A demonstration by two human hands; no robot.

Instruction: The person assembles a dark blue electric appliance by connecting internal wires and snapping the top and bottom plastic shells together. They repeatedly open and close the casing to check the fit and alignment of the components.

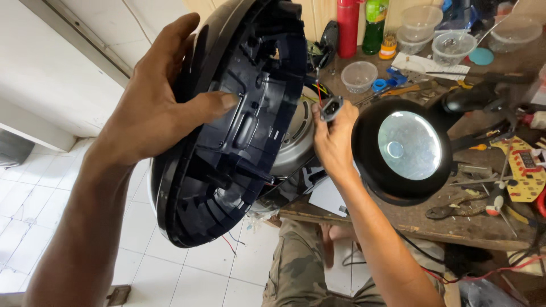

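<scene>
Our left hand [151,108] holds the dark round base cover [227,119] up on edge, its hollow inside facing right and its long axis running top to bottom, left of the table [455,224]. Our right hand [333,139] pinches a small grey socket connector [331,107], pointing up, just beside the metal pot [293,136].

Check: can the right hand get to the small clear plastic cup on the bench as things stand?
Probably not freely. The right hand is pinching a small grey connector with wires, so it is occupied. The clear cup stands beyond it, with no obstacle visible between; the round magnifier lamp sits off to the side.

Bare forearms, no sleeves; camouflage trousers [301,267] worn.
</scene>
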